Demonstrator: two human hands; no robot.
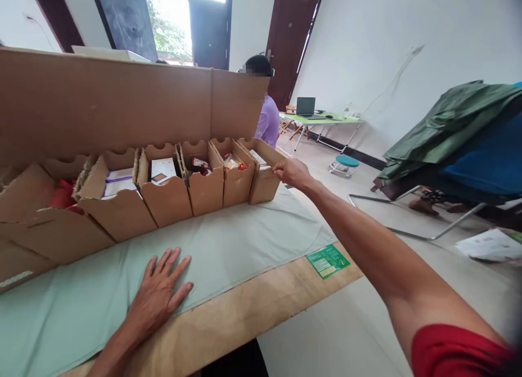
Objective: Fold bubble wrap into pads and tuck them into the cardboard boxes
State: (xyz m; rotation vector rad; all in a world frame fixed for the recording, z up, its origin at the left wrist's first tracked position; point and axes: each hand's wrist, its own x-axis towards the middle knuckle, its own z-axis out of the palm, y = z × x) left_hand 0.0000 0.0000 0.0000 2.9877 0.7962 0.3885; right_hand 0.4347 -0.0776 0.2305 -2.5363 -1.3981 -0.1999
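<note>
My left hand [158, 294] lies flat on the pale green cloth [236, 235] with its fingers spread, holding nothing. At the far right end of a row of cardboard bins, my right hand [292, 172] is closed on the front edge of the last bin [267, 187]. White items [259, 158] show inside that bin. The bin beside it [237, 186] holds red and gold wrapped packets [233, 162]. Further left, bins hold a white box [163, 169], white and purple packs [119, 182] and something red [63, 195].
A tall cardboard panel [122, 102] stands behind the bins. A green printed card [328, 261] lies near the wooden table edge [228, 322]. Beyond are a person in purple [268, 119], a laptop table [326, 121], a blue stool [346, 161] and a draped chair [468, 165].
</note>
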